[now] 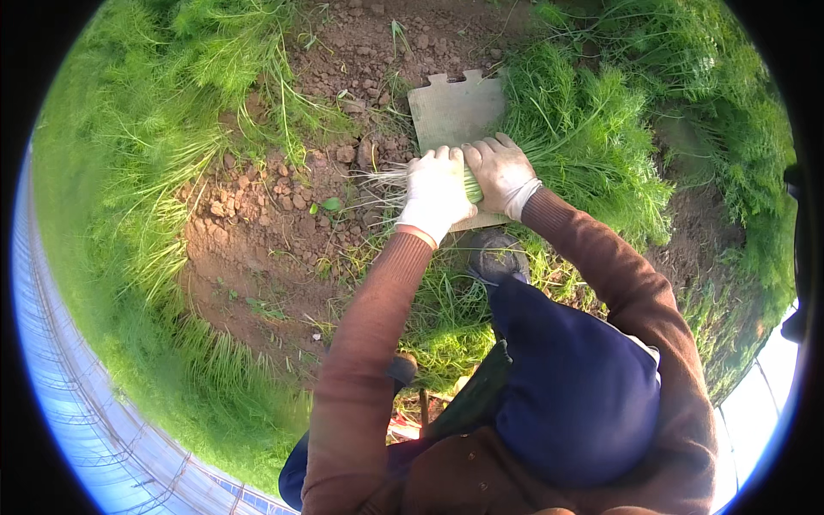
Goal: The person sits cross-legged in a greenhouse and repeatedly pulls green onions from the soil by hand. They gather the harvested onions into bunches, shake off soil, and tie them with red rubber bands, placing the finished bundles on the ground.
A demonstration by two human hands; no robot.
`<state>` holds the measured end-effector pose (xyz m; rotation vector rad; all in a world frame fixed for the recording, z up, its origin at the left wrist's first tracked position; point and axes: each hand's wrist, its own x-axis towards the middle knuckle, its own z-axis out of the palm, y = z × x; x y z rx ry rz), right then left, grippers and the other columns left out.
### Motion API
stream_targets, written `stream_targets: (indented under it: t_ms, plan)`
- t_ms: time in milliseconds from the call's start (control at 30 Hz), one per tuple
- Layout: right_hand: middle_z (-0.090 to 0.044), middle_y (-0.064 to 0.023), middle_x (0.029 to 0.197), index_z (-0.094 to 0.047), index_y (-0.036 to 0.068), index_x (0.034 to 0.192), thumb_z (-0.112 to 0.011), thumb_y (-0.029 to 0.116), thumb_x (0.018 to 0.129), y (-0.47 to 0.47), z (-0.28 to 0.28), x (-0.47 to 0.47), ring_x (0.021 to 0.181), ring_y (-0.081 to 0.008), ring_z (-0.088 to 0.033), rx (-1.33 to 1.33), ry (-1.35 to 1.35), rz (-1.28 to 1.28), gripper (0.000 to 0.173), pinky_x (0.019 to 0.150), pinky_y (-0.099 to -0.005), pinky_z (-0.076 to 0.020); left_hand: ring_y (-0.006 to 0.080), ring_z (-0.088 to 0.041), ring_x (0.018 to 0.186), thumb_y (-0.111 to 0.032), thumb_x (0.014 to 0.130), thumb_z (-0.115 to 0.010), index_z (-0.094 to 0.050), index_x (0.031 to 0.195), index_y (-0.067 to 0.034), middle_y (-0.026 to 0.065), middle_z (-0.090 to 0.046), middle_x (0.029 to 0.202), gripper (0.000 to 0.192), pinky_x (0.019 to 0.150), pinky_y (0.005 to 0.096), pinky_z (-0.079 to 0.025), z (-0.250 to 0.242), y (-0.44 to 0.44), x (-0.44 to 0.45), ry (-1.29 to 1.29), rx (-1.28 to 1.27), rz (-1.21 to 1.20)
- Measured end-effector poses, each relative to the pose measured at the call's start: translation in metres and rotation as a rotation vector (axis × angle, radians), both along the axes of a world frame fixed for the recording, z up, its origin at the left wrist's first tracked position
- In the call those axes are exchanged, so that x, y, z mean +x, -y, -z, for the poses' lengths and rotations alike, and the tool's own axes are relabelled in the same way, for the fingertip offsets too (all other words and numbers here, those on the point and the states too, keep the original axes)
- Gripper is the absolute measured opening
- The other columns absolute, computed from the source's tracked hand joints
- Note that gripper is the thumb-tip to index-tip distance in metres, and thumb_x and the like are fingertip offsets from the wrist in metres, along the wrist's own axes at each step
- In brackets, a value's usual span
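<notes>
My left hand (436, 192), in a white glove, grips the root end of a bunch of feathery herb (573, 122), dill or fennel by its look. Close beside it my right hand (501, 172), in a soiled white glove, holds the same bunch higher up the stems. Pale thin roots (385, 181) stick out to the left past my left hand. The leafy green tops spread to the right. Beneath the bunch lies a greyish foam mat tile (454, 112) with interlocking tabs on its far edge; the bunch and my hands hide part of it.
Bare crumbly soil (277, 212) lies to the left, ringed by standing herb plants (129, 161). More feathery greens (702, 77) are at the far right. My shoe (496, 254) is just below the mat, among loose cut-looking stalks (450, 309). Greenhouse film (109, 431) curves along the lower left.
</notes>
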<state>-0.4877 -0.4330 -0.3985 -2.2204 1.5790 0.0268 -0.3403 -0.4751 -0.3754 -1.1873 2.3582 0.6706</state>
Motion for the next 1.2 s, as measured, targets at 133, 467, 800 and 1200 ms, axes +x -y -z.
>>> stream_targets:
  t_ms: [133,467,800,1200]
  plan:
    - [-0.061,-0.0142,0.108,-0.051,0.0,0.121,-0.081,0.035,0.058,0.005,0.002,0.0,0.106,-0.0302,-0.059,-0.034,0.027,-0.008,0.078,0.101,-0.0441,-0.0407,0.0232,-0.061,0.102,-0.044,0.056,-0.085,-0.055,0.117,-0.006,0.0087,-0.061,0.107,0.078,0.087,0.037,-0.05,0.001,-0.002,0.0,-0.059,-0.034,-0.072]
    - [-0.061,-0.0136,0.116,-0.049,0.006,0.127,-0.092,0.031,0.044,0.002,0.003,0.009,0.11,-0.0315,-0.057,-0.038,-0.121,-0.037,0.096,0.099,-0.0423,-0.043,0.0288,-0.027,0.144,-0.044,0.079,-0.072,-0.028,0.151,-0.015,0.0145,-0.031,0.155,0.089,0.118,0.0465,-0.022,-0.112,-0.043,0.156,-0.104,-0.266,-0.298]
    - [-0.059,-0.0161,0.119,-0.046,0.007,0.128,-0.09,0.035,0.048,0.0,0.012,0.001,0.11,-0.0359,-0.057,-0.036,-0.103,-0.029,0.095,0.096,-0.0443,-0.0456,0.0213,-0.069,0.085,-0.038,0.09,-0.066,-0.067,0.112,-0.009,0.0105,-0.072,0.097,0.037,0.078,0.0345,-0.055,-0.332,-0.375,0.437,0.345,-0.372,-1.615]
    - [-0.059,-0.0178,0.126,-0.043,0.009,0.137,-0.089,0.029,0.057,0.0,0.011,0.007,0.113,-0.0385,-0.057,0.065,-0.25,0.061,0.094,0.094,-0.0476,-0.0488,0.034,-0.067,0.094,-0.044,0.084,-0.066,-0.075,0.1,-0.017,0.0151,-0.071,0.099,0.033,0.085,0.0418,-0.052,-0.07,-0.686,0.4,0.4,0.249,-1.93]
